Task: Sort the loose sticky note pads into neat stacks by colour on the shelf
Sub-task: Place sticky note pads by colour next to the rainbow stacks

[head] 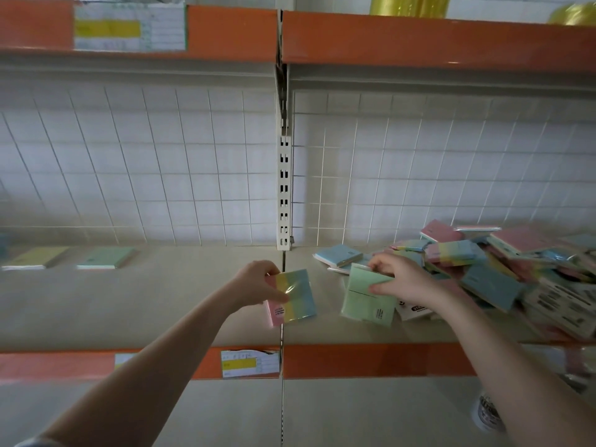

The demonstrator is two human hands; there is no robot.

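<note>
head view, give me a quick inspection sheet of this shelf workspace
surface: beige shelf with orange front edge.
job's things: loose pile of pads at right; yellow pad and green pad lying apart at far left.
clutter: price label on the shelf edge.
grippers: left hand holds a striped pad; right hand grips a mint pad.
cables: nothing seen.
surroundings: white wire grid back panel; upper orange shelf with yellow rolls.

Pink-yellow-blue striped pad (292,296), green pad (366,295)
</note>
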